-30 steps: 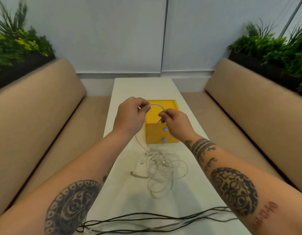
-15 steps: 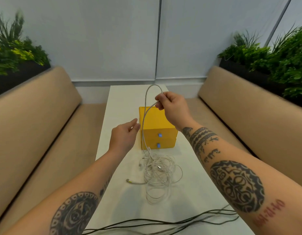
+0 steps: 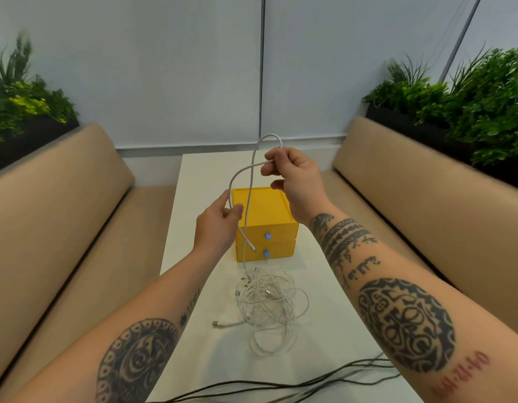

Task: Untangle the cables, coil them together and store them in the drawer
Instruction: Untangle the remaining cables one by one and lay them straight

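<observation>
A tangle of white cables (image 3: 268, 305) lies on the white table (image 3: 333, 315) in front of a yellow two-drawer box (image 3: 266, 225) with blue pulls; both drawers are closed. My right hand (image 3: 292, 175) is raised above the box and pinches a loop of one white cable (image 3: 249, 181). One strand runs down into the tangle, and the other ends in a plug hanging before the drawers. My left hand (image 3: 220, 225) is beside the box's left edge, fingers pinching that strand lower down.
Dark cables (image 3: 295, 385) lie across the table's near edge. Tan benches (image 3: 63, 222) flank the table on both sides, with planters (image 3: 470, 112) behind their backs. A pale wall closes the far end.
My right hand rose from the box top, lifting the white cable loop high. My left hand dropped away from the loop, then closed on the hanging strand beside the box.
</observation>
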A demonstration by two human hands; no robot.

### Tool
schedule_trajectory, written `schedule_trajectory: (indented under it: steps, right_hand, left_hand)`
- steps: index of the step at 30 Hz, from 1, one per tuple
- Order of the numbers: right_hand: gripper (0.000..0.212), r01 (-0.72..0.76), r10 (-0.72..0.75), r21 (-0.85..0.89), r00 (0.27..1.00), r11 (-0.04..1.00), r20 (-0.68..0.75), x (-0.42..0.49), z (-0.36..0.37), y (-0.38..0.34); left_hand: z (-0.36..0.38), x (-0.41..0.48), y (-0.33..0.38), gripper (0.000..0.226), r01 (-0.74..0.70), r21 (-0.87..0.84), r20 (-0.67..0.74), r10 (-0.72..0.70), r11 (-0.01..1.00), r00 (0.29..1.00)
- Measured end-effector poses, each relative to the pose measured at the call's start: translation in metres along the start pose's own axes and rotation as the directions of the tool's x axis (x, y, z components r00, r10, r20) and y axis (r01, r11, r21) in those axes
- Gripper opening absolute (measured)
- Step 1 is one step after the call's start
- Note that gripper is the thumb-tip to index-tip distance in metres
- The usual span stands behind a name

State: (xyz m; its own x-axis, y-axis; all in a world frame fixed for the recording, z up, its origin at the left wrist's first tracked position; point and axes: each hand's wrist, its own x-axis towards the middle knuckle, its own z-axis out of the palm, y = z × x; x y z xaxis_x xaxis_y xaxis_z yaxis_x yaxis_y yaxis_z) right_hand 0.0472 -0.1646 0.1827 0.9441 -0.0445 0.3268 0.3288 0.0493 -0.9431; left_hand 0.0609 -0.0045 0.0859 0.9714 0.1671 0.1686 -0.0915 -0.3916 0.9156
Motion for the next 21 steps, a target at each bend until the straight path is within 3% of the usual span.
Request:
schedule_trajectory:
  steps: [3,6,10,13,16,21]
  right_hand:
    - [0.025,-0.026,0.02,0.139,0.999,0.99,0.046,0.002,-0.002,-0.008]
    - [0.025,-0.027,0.004,0.235,0.995,0.972,0.098,0.004,-0.01,-0.017]
    - [0.025,-0.002,-0.008,0.188,0.998,0.982,0.056,0.005,-0.031,-0.014]
    - [0.025,-0.042,0.06,0.128,0.989,0.991,-0.138,0.002,-0.058,0.0]
    - [0.027,-0.161,0.167,0.046,0.931,0.986,-0.324,-0.006,-0.084,0.025]
    - [0.02,-0.446,0.431,0.012,0.856,0.895,-0.287,-0.018,-0.104,0.07]
  left_hand:
    - [0.006,0.001,0.002,0.053,0.126,0.044,0.092,-0.13,0.991,0.987]
    - [0.013,-0.007,0.001,0.03,0.18,0.051,0.198,-0.187,0.982,0.962]
    - [0.018,-0.011,0.0,0.021,0.171,0.007,0.225,-0.168,0.985,0.96]
    - [0.009,-0.001,0.005,0.025,0.088,0.045,0.12,-0.093,0.995,0.988]
    - [-0.006,0.011,0.019,0.029,-0.024,0.083,0.012,0.023,0.996,1.0]
    - [-0.018,0.026,0.049,0.027,-0.252,0.275,0.059,0.246,0.928,0.968]
